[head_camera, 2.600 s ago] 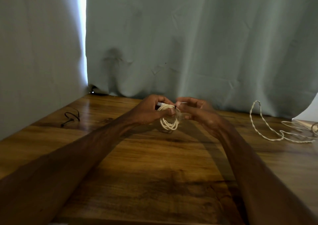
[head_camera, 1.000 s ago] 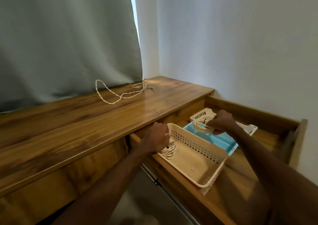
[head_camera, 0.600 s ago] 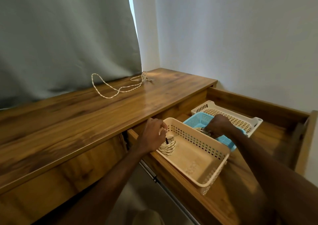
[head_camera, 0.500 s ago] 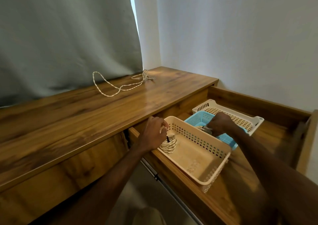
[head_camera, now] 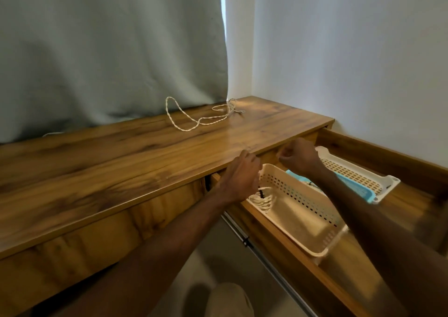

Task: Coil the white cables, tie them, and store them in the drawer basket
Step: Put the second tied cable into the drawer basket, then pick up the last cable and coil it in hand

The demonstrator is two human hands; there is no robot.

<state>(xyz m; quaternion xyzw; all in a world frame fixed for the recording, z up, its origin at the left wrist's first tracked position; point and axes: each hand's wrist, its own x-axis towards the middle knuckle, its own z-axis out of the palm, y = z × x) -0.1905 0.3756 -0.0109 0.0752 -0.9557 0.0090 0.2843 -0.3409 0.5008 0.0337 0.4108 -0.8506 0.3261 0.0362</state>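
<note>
Counted: one open drawer (head_camera: 388,158), three baskets in it, two cables plainly seen, two hands.

Baskets are set side by side from 6 toward 1 o'clock: cream basket (head_camera: 303,195) nearest, blue basket (head_camera: 358,190) in the middle, white basket (head_camera: 351,171) farthest. The blue one is largely covered by the right forearm.

One coiled cable (head_camera: 263,199) is laid inside the cream basket at its 9 o'clock end, bound by a dark tie (head_camera: 261,192). One loose cable (head_camera: 194,123) is left uncoiled on the tabletop (head_camera: 121,161) at 12 o'clock, just below the curtain (head_camera: 109,50). A pale scrap is glimpsed in the blue basket; too small to tell.

The left hand (head_camera: 240,176) is held just above the coil, at the cream basket's 9 o'clock corner. Its fingers are bent away behind the back of the hand; how far apart, and whether the rim is touched, cannot be told.

The right hand (head_camera: 299,157) is raised over the drawer at 1 o'clock of the left hand. Its fingers (head_camera: 284,155) are curled together in a fist; nothing is seen held.
</note>
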